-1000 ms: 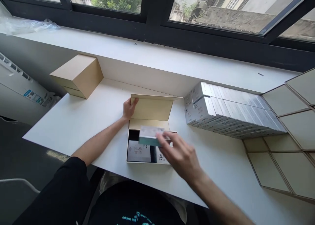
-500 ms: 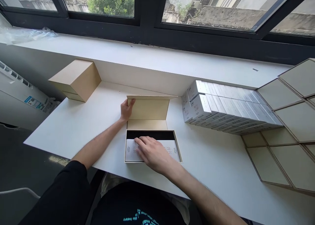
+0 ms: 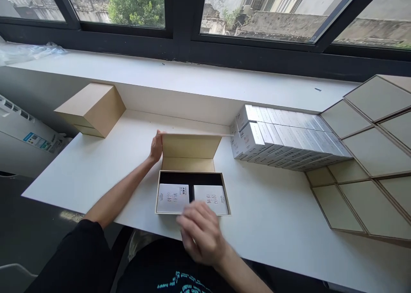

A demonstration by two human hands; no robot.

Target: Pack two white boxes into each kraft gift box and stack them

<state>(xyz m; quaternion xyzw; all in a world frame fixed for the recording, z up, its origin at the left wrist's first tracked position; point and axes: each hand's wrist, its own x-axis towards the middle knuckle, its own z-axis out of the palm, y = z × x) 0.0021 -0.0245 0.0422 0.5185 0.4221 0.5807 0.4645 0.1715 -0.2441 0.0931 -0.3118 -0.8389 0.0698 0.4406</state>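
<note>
Holding the hinged lid (image 3: 189, 146) upright by its left edge, the left hand (image 3: 156, 146) has its fingers closed on the board. The right hand (image 3: 201, 233) hovers just in front of the open box (image 3: 225, 194), apart from it, fingers loosely spread and holding nothing; blur hides finer detail. The open box sits at the near middle of the bench (image 3: 105, 169). In its tray a left carton (image 3: 172, 197) and a right carton (image 3: 212, 197) lie flat side by side, a black gap behind them. By appearance the box is rigid kraft board, light, dry, not slippery. The lid's fold is judged the weak line, so the lid's free edge or the tray's side walls are the sound grips. The 2 cartons look light, thin-walled and crushable, best taken by their long edges. A stack of white cartons (image 3: 282, 141) stands to the right, closed kraft boxes (image 3: 91, 109) far left.
</note>
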